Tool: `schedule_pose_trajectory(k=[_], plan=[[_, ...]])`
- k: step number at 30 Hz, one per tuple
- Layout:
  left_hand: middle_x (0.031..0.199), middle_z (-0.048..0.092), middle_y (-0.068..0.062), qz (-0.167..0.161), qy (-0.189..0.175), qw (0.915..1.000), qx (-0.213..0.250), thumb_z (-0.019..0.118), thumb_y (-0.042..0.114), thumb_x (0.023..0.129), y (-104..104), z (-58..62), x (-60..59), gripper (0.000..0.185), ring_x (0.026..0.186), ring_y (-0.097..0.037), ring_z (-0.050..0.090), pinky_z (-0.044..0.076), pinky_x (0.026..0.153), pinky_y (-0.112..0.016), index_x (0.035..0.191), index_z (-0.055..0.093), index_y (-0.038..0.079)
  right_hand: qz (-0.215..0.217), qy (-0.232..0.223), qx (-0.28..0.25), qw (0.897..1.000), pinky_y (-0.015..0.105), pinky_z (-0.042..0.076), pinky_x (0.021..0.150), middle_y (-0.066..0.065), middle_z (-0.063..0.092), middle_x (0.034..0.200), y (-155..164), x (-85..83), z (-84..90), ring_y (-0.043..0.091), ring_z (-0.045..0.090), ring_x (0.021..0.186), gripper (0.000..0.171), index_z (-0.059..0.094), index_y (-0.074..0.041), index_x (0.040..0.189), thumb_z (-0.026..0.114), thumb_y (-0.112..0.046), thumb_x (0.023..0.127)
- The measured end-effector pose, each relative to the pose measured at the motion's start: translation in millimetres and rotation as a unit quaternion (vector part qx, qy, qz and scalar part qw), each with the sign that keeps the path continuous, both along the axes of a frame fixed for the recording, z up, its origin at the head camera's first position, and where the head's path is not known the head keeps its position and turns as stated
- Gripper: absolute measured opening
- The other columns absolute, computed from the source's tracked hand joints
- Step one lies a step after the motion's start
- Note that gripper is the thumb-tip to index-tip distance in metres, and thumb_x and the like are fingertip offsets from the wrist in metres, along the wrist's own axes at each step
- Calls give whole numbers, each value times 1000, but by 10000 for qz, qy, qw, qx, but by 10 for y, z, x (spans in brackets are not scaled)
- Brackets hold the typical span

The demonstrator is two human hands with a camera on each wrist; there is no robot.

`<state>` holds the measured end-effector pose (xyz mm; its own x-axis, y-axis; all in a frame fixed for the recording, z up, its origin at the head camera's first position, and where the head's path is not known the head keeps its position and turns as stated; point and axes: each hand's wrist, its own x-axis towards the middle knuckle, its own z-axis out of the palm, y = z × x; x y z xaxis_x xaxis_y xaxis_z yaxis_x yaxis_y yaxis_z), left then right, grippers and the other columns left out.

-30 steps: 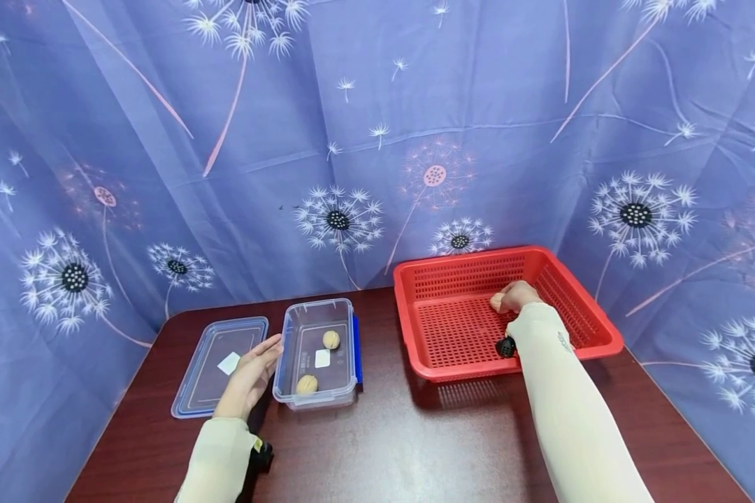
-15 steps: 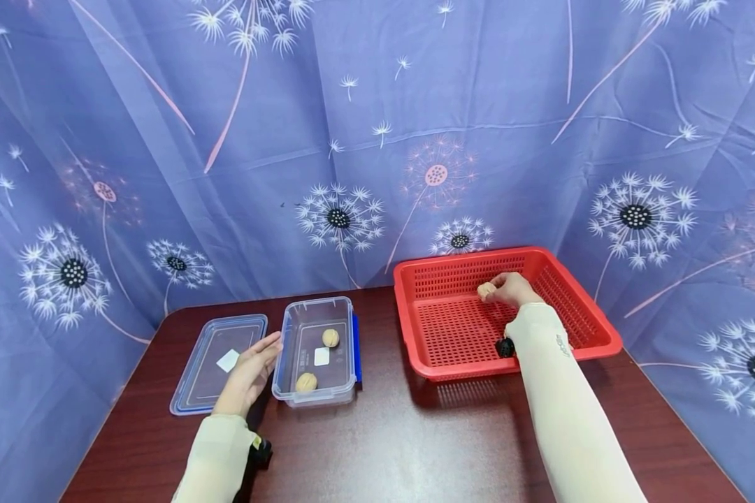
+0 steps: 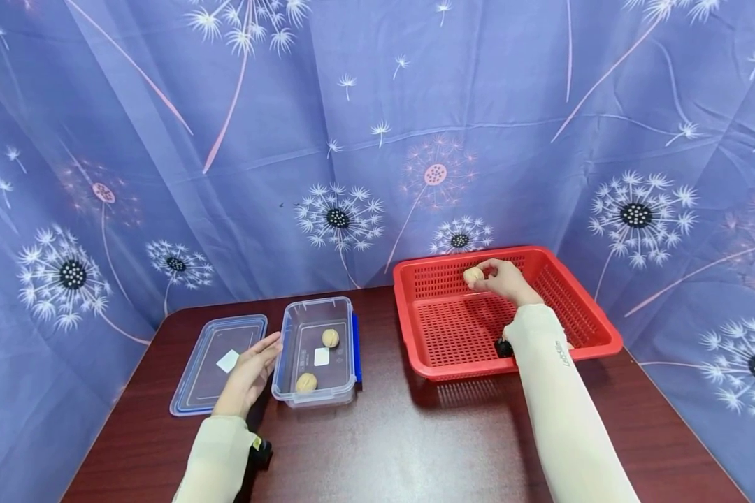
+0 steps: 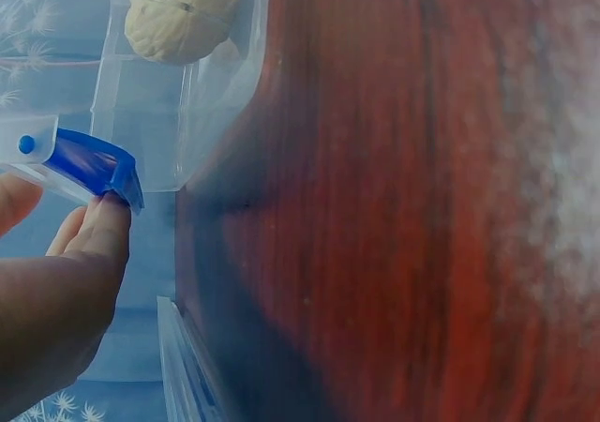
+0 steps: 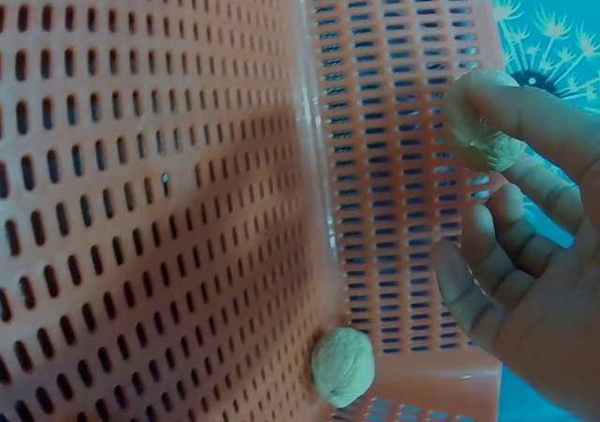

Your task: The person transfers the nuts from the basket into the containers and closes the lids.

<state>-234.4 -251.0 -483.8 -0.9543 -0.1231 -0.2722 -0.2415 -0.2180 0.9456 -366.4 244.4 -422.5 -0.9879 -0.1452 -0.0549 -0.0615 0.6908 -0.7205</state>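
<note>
My right hand [image 3: 506,281] pinches a walnut [image 3: 474,275] between thumb and fingers, raised over the red basket [image 3: 415,360]. In the right wrist view the held walnut [image 5: 480,127] is up near the basket's rim, while another walnut [image 5: 343,367] lies on the basket floor by the wall. My left hand [image 3: 249,377] has its fingers extended against the left side of the clear plastic box [image 3: 314,399]. Close up, its fingertips touch the box's blue latch [image 4: 94,164]. Inside the box lie two walnuts, one farther back [image 3: 331,339] and one near the front [image 3: 306,383].
A clear lid [image 3: 217,384] with a blue seal lies flat on the left of the brown table [image 3: 409,447], partly behind my left hand. Another blue latch [image 3: 356,349] hangs open on the box's right side. A dandelion-print curtain [image 3: 377,161] closes off the back and sides.
My right hand has lifted the walnut from the basket floor and moved it up and left. My left hand has stayed at the box.
</note>
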Motion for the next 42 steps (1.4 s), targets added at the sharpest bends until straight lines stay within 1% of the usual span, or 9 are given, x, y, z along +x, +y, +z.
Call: schedule_pose_trajectory(k=[6,11,16,20,24,29,32,37,42], plan=[[148,36,-12,-37,-35,10000,-9,50,3,98,1,20,-9,54,114,-1,50,41,97,-11,148,30,-3,73,65,-102,9999,33,37,65,13,48,91,-102,21,103,24,41,78,52,52,-2,131,70,-25,88],[153,28,-15,-72,-50,9999,-71,49,4,99,-2,21,-3,54,110,3,49,35,105,-15,149,28,-1,120,82,-207,9997,32,36,62,8,44,80,-167,40,149,21,39,72,51,53,-4,130,72,-25,87],[153,29,-16,9,0,10000,-45,49,4,99,3,13,5,53,114,0,49,36,105,-16,148,30,-2,172,98,-180,9996,33,34,63,7,40,81,-229,80,201,21,37,74,50,52,-5,130,71,-25,88],[152,32,-15,98,45,9999,-36,50,4,99,12,3,1,53,114,0,50,39,101,-14,147,32,-2,237,245,-103,9994,32,33,62,7,40,78,-275,108,254,20,37,70,50,54,-4,129,72,-23,87],[152,31,-17,131,116,9998,-41,51,2,98,36,-10,5,53,113,0,51,38,103,-16,147,32,-5,344,433,-63,9984,32,34,60,7,42,77,-319,141,308,19,37,65,47,56,-3,126,72,-21,86],[153,30,-18,117,185,9997,-46,51,2,98,51,-34,5,53,113,0,49,37,106,-17,146,32,-6,468,633,-93,9969,31,35,62,8,45,81,-397,199,366,20,40,72,44,58,-3,124,73,-18,86],[152,31,-19,161,199,9997,-49,51,1,97,48,-43,11,52,112,1,50,40,101,-15,145,33,-7,588,723,-98,9956,32,36,63,8,46,81,-466,238,395,21,41,73,44,58,-1,124,73,-16,85],[151,33,-17,197,118,9997,-75,52,1,97,29,-47,25,52,104,6,53,42,95,-10,145,34,-5,668,855,26,9941,31,35,62,6,44,77,-588,285,460,19,40,68,46,57,1,125,73,-16,85],[152,31,-17,140,149,9997,-103,50,2,98,8,-41,16,51,102,8,52,40,99,-12,146,33,-4,685,996,29,9927,31,36,61,5,45,76,-698,322,575,18,40,67,46,58,-1,124,74,-16,84]])
